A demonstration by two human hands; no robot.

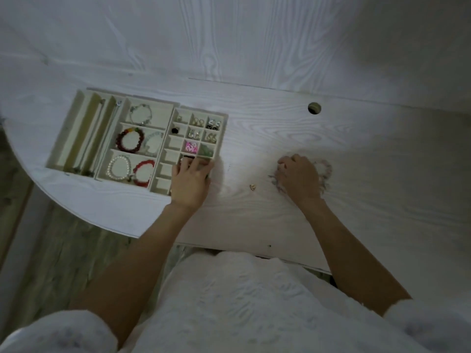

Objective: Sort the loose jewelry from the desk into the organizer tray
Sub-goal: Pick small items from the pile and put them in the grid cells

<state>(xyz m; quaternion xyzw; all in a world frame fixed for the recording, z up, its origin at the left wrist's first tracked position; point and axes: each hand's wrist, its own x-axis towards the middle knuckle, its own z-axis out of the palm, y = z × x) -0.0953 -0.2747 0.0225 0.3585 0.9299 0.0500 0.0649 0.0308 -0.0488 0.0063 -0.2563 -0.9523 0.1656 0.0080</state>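
One cream organizer tray [150, 112] is seen on the white counter [280, 220], made up of three sections. Three long channels are counted in the section farthest from the left hand [190, 183]. In the middle section three compartments are counted, and five bracelets in them: one pale bracelet [140, 114] at the far end, a dark red bracelet [128, 140] beside a clear one [153, 143] in the middle, and a pearl bracelet [119, 167] beside a bright red one [143, 173] at the near end. The small-cell grid is touched by the left hand; earrings are seen in several cells, too small to be counted, and a pink piece [191, 146] lies just beyond the fingertips.

The left hand is laid flat, fingers extended, with the fingertips resting on the near cells of the grid; nothing is seen to be gripped by it.

The right hand [299, 178] is curled, knuckles up, over loose jewelry on the counter. A pale beaded bracelet [327, 169] shows at its far right side; whether it is pinched cannot be told, as the fingertips are hidden. One small gold heart charm [252, 187] lies on the counter just left of the right hand, between the two hands.
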